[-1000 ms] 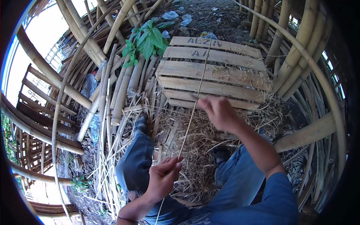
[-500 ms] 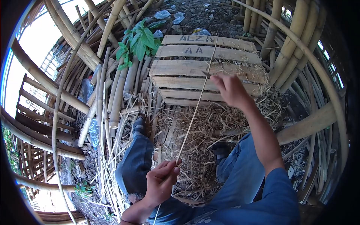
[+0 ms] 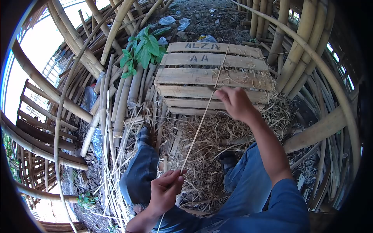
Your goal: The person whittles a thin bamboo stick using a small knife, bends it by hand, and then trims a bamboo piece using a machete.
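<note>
A long, thin bamboo strip (image 3: 199,132) runs at a slant from my lap up over a slatted wooden crate (image 3: 186,73). My left hand (image 3: 165,193) is closed around its lower part, thumb pressed on top. Farther up, my right hand (image 3: 236,103) is closed on a knife (image 3: 211,89), whose short dark blade meets the strip. The handle is hidden inside my fingers. Curled shavings lie on the crate's slats, which carry dark painted letters.
Bamboo shavings (image 3: 206,163) cover the floor between my legs. Bamboo poles (image 3: 123,101) and pale strips lie to the left, beside a leafy green plant (image 3: 145,48). A thick bamboo pole (image 3: 318,130) juts in from the right. Plastic scraps (image 3: 167,20) lie beyond the crate.
My right hand and the knife have moved a little down along the strip, toward me. The left hand keeps its hold in nearly the same place. The view has tilted slightly.
</note>
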The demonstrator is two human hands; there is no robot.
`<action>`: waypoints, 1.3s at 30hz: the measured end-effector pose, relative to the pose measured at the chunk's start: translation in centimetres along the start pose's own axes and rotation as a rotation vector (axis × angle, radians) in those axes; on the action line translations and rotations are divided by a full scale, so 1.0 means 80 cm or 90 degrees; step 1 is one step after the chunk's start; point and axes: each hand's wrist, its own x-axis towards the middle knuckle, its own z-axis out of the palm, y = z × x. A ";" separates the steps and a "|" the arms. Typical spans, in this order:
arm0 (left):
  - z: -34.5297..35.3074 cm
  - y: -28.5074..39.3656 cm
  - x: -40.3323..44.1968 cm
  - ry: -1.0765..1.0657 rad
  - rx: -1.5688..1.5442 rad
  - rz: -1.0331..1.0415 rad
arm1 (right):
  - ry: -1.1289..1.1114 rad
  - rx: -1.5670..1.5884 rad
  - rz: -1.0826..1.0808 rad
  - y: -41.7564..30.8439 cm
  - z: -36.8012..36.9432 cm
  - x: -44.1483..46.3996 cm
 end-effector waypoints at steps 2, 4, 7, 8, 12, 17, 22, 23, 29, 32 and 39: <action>-0.002 -0.001 -0.004 -0.018 -0.020 0.001 | 0.021 -0.006 0.130 0.015 -0.015 0.007; 0.000 -0.001 -0.004 -0.017 -0.003 0.006 | 0.115 -0.043 0.254 0.066 -0.032 0.025; -0.006 0.001 0.007 -0.002 -0.047 -0.015 | 0.293 0.052 0.345 0.103 -0.019 0.019; -0.008 0.000 0.011 0.006 -0.110 -0.056 | 0.286 0.056 0.335 0.100 -0.013 0.018; -0.012 0.006 0.026 0.007 -0.235 -0.059 | 0.214 0.255 0.129 -0.013 0.006 -0.013; -0.005 0.013 0.034 0.017 -0.285 -0.080 | 0.046 0.153 -0.196 -0.125 0.055 -0.076; 0.001 0.002 0.039 0.021 -0.183 -0.022 | -0.016 0.090 -0.301 -0.155 0.083 -0.101; 0.001 0.003 0.038 0.019 -0.181 -0.024 | -0.015 0.090 -0.297 -0.157 0.083 -0.101; 0.006 -0.001 0.036 0.064 -0.088 0.029 | -0.016 0.007 -0.317 -0.150 0.086 -0.096; 0.006 -0.002 0.036 0.084 -0.059 0.052 | -0.014 -0.003 -0.332 -0.147 0.089 -0.093; 0.004 -0.008 0.036 0.115 0.041 0.091 | 0.042 -0.079 -0.321 -0.136 0.088 -0.074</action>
